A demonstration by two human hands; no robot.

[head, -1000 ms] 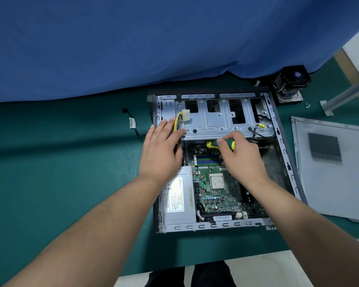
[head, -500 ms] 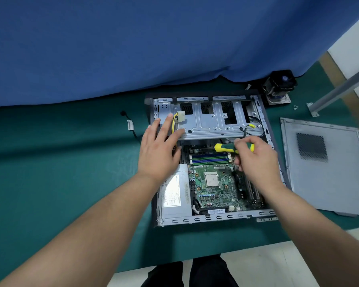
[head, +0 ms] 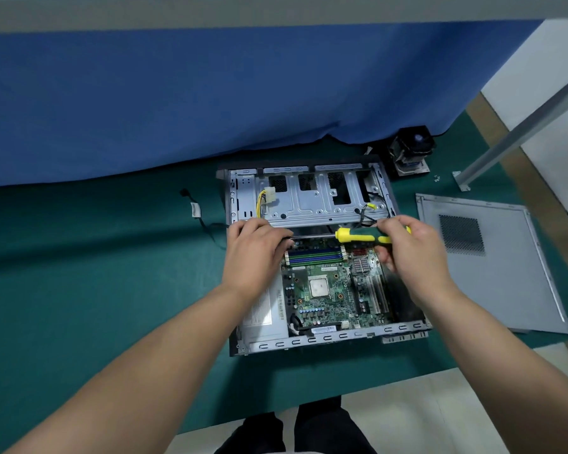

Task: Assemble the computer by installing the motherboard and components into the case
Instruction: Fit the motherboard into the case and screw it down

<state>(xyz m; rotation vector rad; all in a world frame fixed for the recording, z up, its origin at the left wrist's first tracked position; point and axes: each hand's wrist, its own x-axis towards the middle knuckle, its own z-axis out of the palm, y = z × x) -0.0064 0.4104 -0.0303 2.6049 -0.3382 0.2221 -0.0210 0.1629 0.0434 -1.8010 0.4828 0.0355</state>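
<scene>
Between hands (head: 410, 250), screwdriver (head: 354, 236), above motherboard (head: 328, 290)

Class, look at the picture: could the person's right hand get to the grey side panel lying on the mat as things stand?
Probably yes. The side panel lies flat on the mat just right of the case, with nothing on it or between it and the right hand. That hand grips the screwdriver, though, so it would need freeing first.

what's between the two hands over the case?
Head view: the screwdriver spans the gap, its handle gripped by the right hand, its shaft reaching the left hand, above the motherboard.
</scene>
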